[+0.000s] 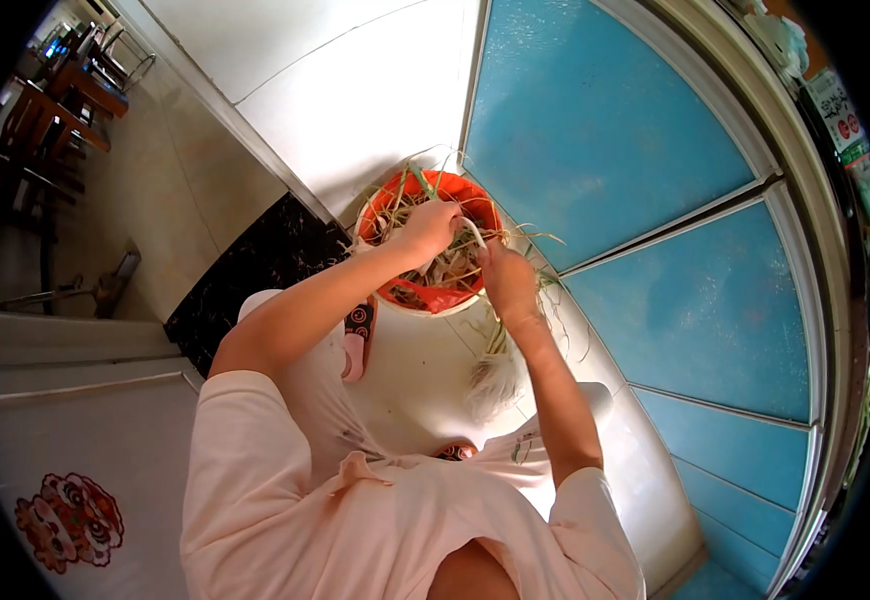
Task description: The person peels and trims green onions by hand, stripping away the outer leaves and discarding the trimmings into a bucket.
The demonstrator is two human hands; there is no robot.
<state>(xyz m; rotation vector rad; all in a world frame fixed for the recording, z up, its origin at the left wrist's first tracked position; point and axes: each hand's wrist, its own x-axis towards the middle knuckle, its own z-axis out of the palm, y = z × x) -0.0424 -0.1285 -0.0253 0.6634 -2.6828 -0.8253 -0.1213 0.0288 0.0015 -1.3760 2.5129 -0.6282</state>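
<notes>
A round bin [429, 300] lined with a red bag stands on the floor against the wall, filled with dry stalks and peelings [455, 268]. Over its middle, my left hand [433, 228] is closed, with its fingertips at one end of a pale white stalk [474, 233]. The other end of that stalk is pinched in my right hand [506, 277], above the bin's right side. Below my right hand, a bunch with green stalks and whitish roots [496, 385] lies on the floor between my legs.
Blue cabinet doors [675, 280] rise on the right, beneath a cluttered counter. A black threshold strip [255, 270] lies left of the bin. Chairs [50, 125] stand in the room at upper left. A white door [145, 450] with a red sticker is at lower left.
</notes>
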